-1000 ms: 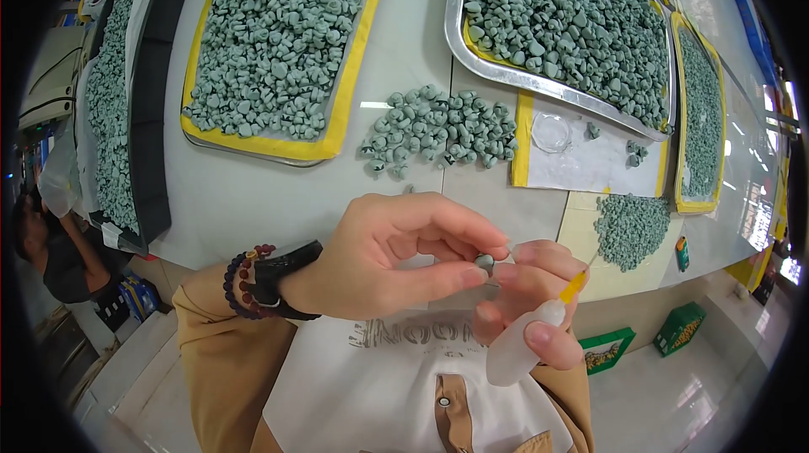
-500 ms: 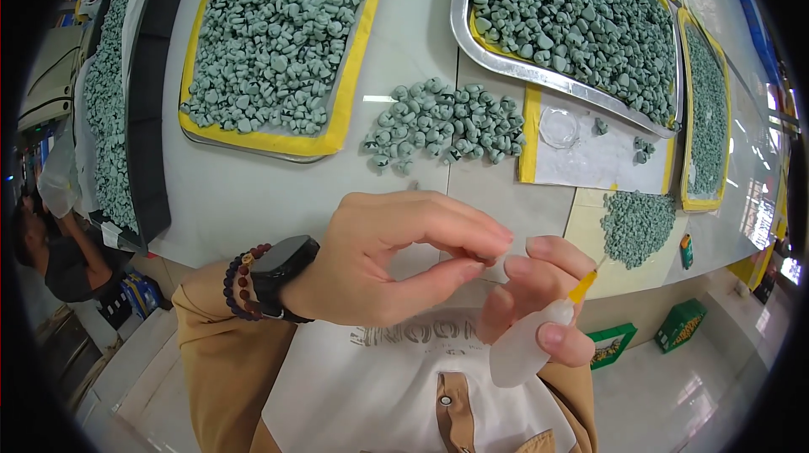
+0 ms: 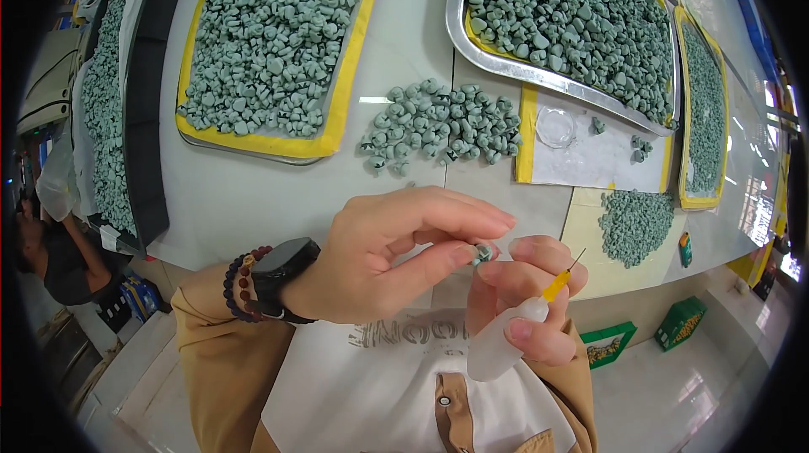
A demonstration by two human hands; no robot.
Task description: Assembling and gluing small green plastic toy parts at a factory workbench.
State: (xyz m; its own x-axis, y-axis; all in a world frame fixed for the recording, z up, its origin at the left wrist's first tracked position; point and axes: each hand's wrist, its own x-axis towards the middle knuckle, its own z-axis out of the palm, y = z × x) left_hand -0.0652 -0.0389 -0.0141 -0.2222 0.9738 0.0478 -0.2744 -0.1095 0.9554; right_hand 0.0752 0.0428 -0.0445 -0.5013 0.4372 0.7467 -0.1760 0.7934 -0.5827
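Note:
My left hand [image 3: 396, 255] is closed in a pinch around a small grey-green piece [image 3: 483, 254], rounded and pebble-like, held at its thumb and fingertips. The fingertips of my right hand [image 3: 527, 284] come right up to that piece; whether they touch it I cannot tell. Tucked in the curled fingers of my right hand is a whitish squeeze bottle [image 3: 495, 348] with a yellow needle tip, slanting up and right. Beyond my hands, a loose heap of similar grey-green pieces [image 3: 442, 123] lies on the pale table [image 3: 253, 196].
A yellow-edged tray [image 3: 335, 139] and a metal tray [image 3: 506, 68] hold many such pieces. A white sheet [image 3: 581, 164] carries a clear round dish [image 3: 556, 128]. Smaller bits [image 3: 636, 227] lie at right, near a small green-and-orange object [image 3: 685, 249]. A black crate [image 3: 150, 116] stands left.
My right hand, with the bottle, has shifted slightly left and down. The small grey-green piece now shows between my fingertips, where it was hidden before.

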